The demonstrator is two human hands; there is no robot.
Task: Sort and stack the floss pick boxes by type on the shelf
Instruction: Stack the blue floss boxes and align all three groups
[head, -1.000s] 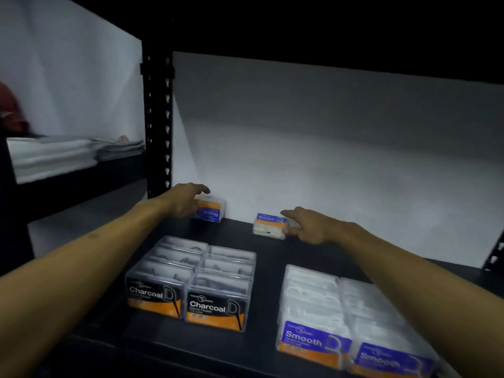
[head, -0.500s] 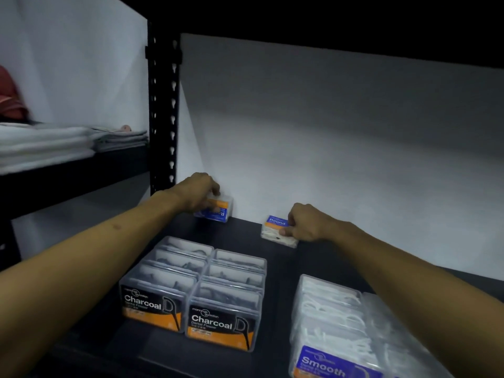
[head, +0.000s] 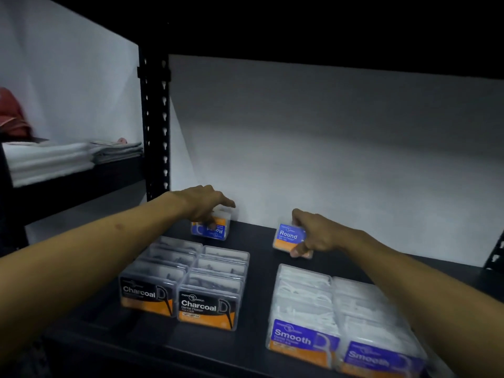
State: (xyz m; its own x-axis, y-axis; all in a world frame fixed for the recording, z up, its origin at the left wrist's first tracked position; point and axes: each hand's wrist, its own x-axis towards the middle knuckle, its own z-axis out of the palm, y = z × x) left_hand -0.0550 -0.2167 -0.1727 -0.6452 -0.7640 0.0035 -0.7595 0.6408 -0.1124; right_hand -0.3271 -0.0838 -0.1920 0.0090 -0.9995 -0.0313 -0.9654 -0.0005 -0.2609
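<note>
Two bare forearms reach to the back of a dark shelf; each hand is closed on one small Round floss box. The left hand drapes over the left Round box, fingers curled down its far side and thumb on the near face; its label reads upside down, so it probably needs turning. The right hand pinches the right Round box between thumb below and fingers above, tipping its label toward the camera, likely to check the type. Nearer than the left fingers sits the Charcoal block, packed in two rows; nearer than the right fingers sits the Smooth block; both already look sorted, and the two Round boxes seem to be the last group to pair.
</note>
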